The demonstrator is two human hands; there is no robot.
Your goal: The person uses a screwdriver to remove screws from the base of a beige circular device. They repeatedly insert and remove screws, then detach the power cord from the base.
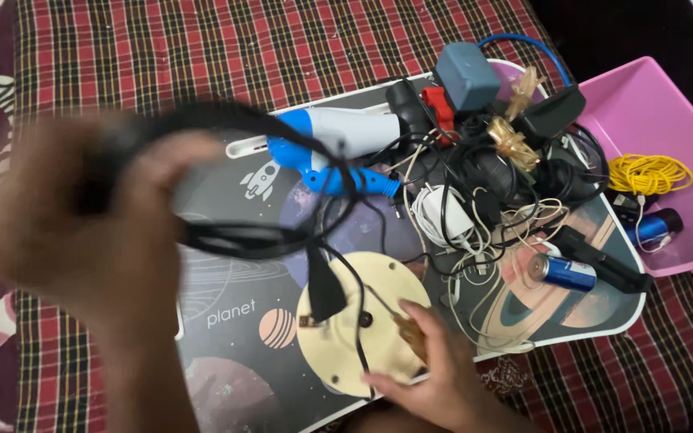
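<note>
Head view: on the space-printed surface [234, 377], the blurred left hand [82, 216] is closed around a looped black cable [234, 236], running rightward toward the tangle; the right hand [435, 373] pinches the cream disc [358, 321].

Blurred left hand [82, 216] gripping black cable [234, 240]; right hand [435, 369] on cream disc [346, 337].

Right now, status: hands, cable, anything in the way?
Left hand blurred, raised, gripping looped black cable. Right hand at the edge of the cream disc. Cable trails across hair dryer into tangled wire pile.
</note>
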